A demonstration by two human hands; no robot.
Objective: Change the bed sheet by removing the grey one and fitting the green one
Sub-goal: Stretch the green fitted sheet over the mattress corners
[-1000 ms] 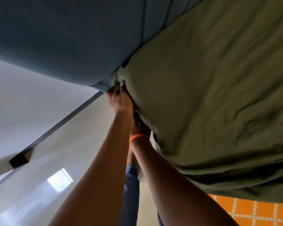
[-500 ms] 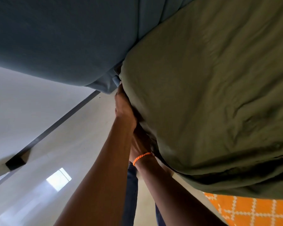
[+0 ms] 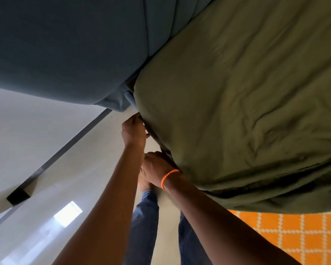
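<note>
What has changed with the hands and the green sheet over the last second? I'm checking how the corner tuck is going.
Both hands have slid back along the bed's edge, away from the headboard corner. The left hand was up at the corner and is now lower; the right hand, with the orange wristband, followed toward the person. Each still presses into the green sheet edge. The sheet stays over the corner, the orange rug unmoved.

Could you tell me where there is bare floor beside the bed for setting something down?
Bare pale floor lies between the dark baseboard and the left hand. It is crowded along the green sheet edge, where the right hand works, and the orange rug borders it.
</note>
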